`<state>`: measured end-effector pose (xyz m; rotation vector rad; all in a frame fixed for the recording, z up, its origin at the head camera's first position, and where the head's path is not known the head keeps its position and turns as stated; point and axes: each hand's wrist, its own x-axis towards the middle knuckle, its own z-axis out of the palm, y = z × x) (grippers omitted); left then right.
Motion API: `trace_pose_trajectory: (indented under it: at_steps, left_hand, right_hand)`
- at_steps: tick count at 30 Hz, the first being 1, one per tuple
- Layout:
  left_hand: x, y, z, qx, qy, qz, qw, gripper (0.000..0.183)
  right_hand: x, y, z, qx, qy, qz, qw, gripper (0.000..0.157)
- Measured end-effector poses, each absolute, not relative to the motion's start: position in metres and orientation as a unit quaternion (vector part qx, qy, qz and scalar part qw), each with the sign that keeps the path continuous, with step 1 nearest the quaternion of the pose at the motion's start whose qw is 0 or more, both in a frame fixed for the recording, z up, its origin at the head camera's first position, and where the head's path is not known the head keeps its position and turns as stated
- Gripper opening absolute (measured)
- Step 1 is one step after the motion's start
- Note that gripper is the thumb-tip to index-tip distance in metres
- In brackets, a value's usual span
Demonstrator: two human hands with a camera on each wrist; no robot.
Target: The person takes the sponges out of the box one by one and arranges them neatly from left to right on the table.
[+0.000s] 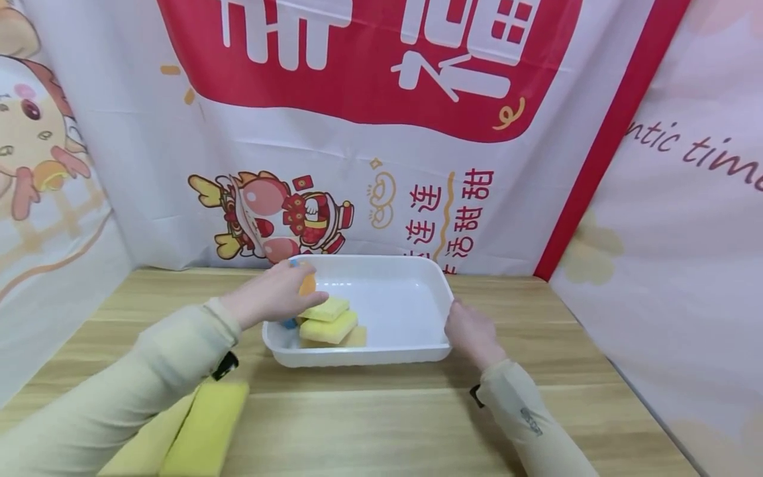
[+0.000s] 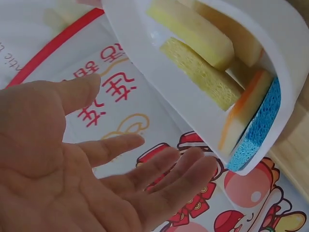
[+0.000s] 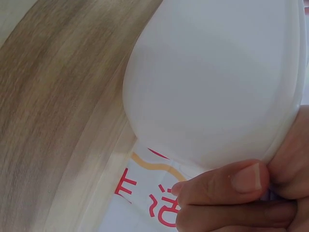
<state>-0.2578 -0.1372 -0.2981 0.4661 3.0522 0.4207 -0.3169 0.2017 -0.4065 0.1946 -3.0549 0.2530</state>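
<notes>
A white plastic tray (image 1: 396, 311) stands on the table with several sponges at its left end. Yellow sponges (image 1: 329, 327) lie piled there. Beside them, an orange-and-cream sponge (image 2: 244, 113) and a blue sponge (image 2: 256, 130) stand on edge against the end wall. My left hand (image 1: 275, 291) hovers over that end, palm bare and fingers spread loosely, holding nothing. With thumb and curled fingers, my right hand (image 1: 473, 332) grips the tray's right end by its rim; the right wrist view shows this hand (image 3: 231, 193) close up.
Two long yellow sponge blocks (image 1: 205, 427) lie side by side at the table's front left, partly behind my left sleeve. The wooden table (image 1: 381, 424) meets a printed cloth backdrop (image 1: 357, 165) behind the tray, with more cloth on both sides.
</notes>
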Motion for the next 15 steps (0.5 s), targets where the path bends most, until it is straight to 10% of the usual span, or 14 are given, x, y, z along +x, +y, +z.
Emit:
trace_pose_trajectory:
  at_steps: [15]
  left_hand:
    - [-0.305,-0.113,-0.292,0.178,0.971,0.058,0.146,0.070]
  right_hand:
    - [-0.317,0.201,-0.406,0.065,-0.994,0.085,0.039,0.034]
